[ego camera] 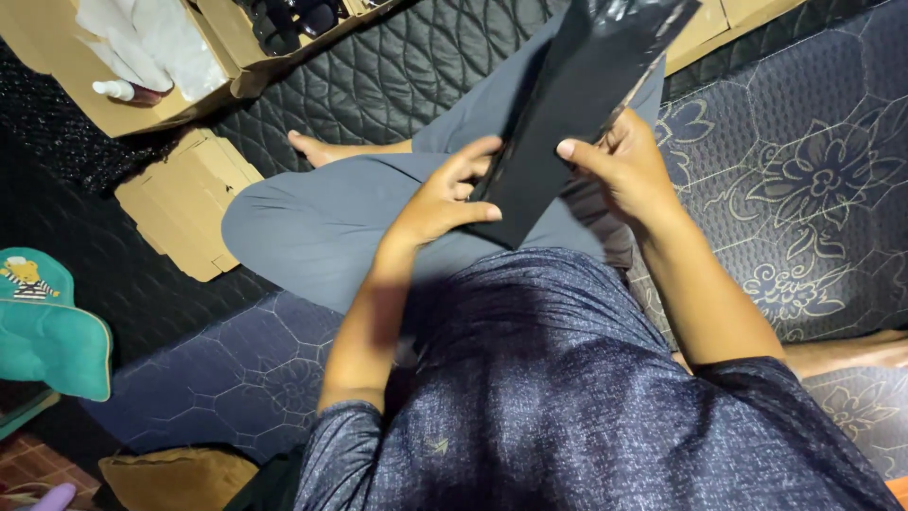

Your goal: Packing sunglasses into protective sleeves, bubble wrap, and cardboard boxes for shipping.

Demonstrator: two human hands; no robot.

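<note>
A long flat black plastic bag (577, 95) stands tilted over my lap, its top near the upper edge of the head view. My left hand (445, 194) grips its lower left edge, thumb across the front. My right hand (624, 166) holds the right edge, thumb pressed on the black surface. What is inside the bag is hidden. I sit cross-legged in grey trousers (331, 222) and a dark blue shirt.
An open cardboard box (57, 57) with white items sits at the upper left, a flat cardboard piece (184, 203) beside my knee. A teal cushion (43, 322) lies at the left edge. Quilted dark mats (813, 170) cover the floor.
</note>
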